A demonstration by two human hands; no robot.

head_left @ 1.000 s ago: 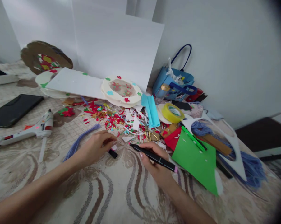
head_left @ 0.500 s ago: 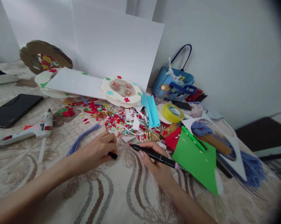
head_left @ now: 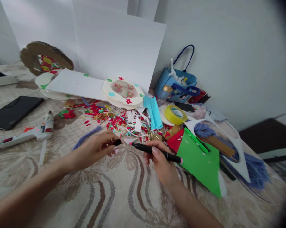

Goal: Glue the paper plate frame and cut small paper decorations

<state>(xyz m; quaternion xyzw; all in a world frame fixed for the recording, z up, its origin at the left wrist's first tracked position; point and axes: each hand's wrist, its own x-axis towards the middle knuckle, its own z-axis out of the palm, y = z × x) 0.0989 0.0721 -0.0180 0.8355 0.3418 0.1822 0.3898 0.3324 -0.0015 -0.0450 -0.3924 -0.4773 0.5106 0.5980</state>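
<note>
My right hand (head_left: 160, 160) holds a black marker (head_left: 168, 155) between thumb and fingers, its bare pink tip pointing left and a pink end at the right. The marker's black cap (head_left: 117, 142) is pinched in my left hand (head_left: 95, 148), a short gap left of the tip. Both hands are above the patterned tablecloth (head_left: 119, 196). Just beyond them lies a heap of red, white and green paper scraps (head_left: 120, 122), with scissors (head_left: 152, 136) partly buried in it. Beside my right hand is a green sheet (head_left: 200, 164) with a green marker (head_left: 196, 139) on top.
A glue gun (head_left: 44, 129) and a black phone (head_left: 15, 110) lie at left. Decorated white rings (head_left: 107, 95) stand behind the scraps. Yellow tape (head_left: 175, 114), a blue mask (head_left: 153, 112), blue yarn (head_left: 254, 171) and a blue bag (head_left: 164, 79) are to the right.
My left hand has turned and opened out somewhat, bringing the cap up and right. My right hand has tilted the marker flatter, its tip slightly higher, with the fingers regripped.
</note>
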